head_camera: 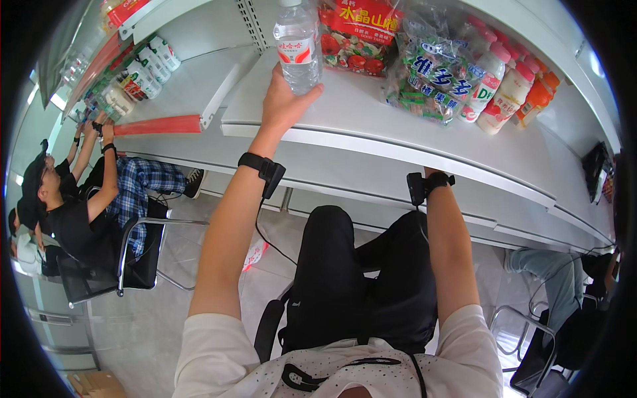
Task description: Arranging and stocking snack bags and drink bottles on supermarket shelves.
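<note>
My left hand (286, 102) is wrapped around the lower part of a clear plastic water bottle (299, 49) with a red and white label. The bottle is upright over the upper white shelf (348, 107); whether its base touches the shelf, I cannot tell. My right hand is out of view, hidden below the shelf's front edge; only the forearm and a black wrist strap (429, 185) show. Right of the bottle lie a red bag of hawthorn snacks (358, 37) and a clear bag of wrapped candies (430, 74).
Several pink-capped milk drink bottles (502, 94) and an orange drink bottle (537, 99) stand to the right. A lower shelf (343, 166) runs underneath. A seated person (74, 214) reaches to the left shelf, which has a red front strip (157, 125). Another person's leg (550, 278) is at right.
</note>
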`<state>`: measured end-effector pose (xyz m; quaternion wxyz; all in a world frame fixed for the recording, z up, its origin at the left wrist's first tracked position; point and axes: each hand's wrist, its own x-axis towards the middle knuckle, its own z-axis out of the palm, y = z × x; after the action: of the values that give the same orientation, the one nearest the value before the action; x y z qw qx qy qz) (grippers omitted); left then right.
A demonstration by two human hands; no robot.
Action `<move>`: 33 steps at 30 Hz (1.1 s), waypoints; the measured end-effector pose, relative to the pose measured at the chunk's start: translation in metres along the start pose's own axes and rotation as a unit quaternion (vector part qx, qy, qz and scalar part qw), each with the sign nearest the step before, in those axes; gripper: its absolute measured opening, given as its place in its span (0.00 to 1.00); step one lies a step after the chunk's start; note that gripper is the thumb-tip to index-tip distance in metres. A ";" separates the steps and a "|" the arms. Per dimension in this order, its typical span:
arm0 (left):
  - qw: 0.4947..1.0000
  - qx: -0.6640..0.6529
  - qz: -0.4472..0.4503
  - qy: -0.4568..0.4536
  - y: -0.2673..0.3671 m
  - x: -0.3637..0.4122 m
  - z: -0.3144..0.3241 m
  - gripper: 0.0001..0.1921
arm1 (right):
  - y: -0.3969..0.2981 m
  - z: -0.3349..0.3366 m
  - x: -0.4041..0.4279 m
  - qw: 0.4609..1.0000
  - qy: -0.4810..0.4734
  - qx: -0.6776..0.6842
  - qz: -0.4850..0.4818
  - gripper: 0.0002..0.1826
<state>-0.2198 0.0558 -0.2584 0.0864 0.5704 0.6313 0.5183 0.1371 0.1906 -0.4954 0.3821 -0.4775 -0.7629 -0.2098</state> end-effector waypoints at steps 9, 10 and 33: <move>0.999 0.035 -0.002 0.005 0.018 -0.002 -0.002 0.45 | -0.001 -0.019 -0.006 0.999 -0.001 0.036 -0.034 0.23; 1.000 0.029 -0.010 -0.001 0.021 -0.004 -0.002 0.45 | -0.007 -0.030 -0.009 0.998 -0.032 0.055 -0.019 0.23; 0.950 -0.229 0.115 -0.180 0.068 -0.147 -0.015 0.42 | -0.220 -0.304 0.131 0.837 -0.006 0.544 0.060 0.20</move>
<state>-0.1385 -0.0843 -0.2712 0.2669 0.6876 0.3996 0.5444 0.0250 -0.0434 -0.1947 0.5876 -0.2388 -0.7262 0.2652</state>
